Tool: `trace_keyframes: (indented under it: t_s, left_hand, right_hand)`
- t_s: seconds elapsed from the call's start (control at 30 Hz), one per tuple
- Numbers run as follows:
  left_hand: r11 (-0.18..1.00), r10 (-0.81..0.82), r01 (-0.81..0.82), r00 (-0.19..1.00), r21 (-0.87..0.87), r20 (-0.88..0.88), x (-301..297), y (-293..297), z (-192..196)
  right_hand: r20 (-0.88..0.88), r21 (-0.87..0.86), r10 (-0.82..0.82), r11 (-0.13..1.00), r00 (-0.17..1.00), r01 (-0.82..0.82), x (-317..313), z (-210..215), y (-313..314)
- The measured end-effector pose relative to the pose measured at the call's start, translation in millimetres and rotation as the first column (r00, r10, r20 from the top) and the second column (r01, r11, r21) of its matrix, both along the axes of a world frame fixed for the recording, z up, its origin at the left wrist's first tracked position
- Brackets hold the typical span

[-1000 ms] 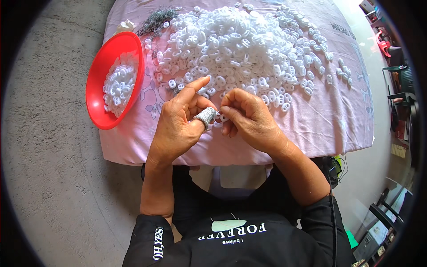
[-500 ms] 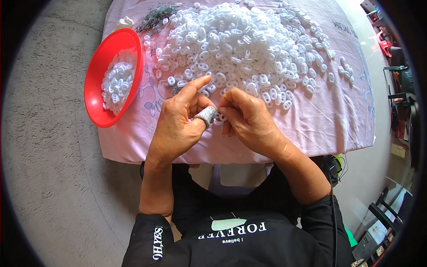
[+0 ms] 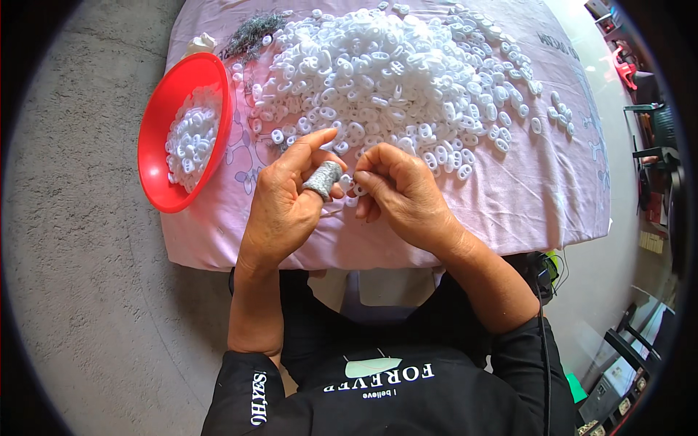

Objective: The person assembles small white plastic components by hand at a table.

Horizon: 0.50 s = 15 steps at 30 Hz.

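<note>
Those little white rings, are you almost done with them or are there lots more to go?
Not nearly. Some white rings already lie in the red bowl, so those look finished. Now the left hand, with a grey thumb cover, and the right hand meet over a small white piece on the pink cloth. The big white pile is far larger than the bowl's share.

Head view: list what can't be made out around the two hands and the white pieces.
- What the fingertips pinch: hidden between the left hand and right hand.
- Left thumb tip: covered by a grey wrap.
- Shape of single white pieces: too small, heaped.
- Dark strands at the table's far corner: too small to identify.
- Red bowl: its bottom is hidden by white pieces.
</note>
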State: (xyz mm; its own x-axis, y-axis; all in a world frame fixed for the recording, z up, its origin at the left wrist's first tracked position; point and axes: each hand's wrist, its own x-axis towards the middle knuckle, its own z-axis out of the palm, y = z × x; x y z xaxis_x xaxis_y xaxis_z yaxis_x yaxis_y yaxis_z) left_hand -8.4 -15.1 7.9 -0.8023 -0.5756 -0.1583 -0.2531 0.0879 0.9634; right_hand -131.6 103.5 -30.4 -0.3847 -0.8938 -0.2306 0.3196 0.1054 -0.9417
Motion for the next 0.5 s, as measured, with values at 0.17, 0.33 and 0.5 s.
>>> trace_keyframes:
  t_s: [0.17,0.33,0.5]
  left_hand:
    - [0.999,-0.038,0.037,0.997,0.014,0.069,3.1,-5.2,-2.4]
    - [0.996,-0.077,0.074,0.994,0.041,0.082,-1.1,-0.4,-0.8]
    - [0.996,-0.06,0.056,0.996,0.066,0.061,-1.6,-0.1,-3.8]
  right_hand:
    - [0.064,-0.002,-0.059,0.998,0.996,0.059,-8.3,5.8,1.0]
    - [0.045,-0.013,-0.061,0.998,0.997,0.061,-8.0,6.4,0.2]
    - [0.033,-0.03,-0.064,0.997,0.997,0.065,-6.8,5.3,-0.5]
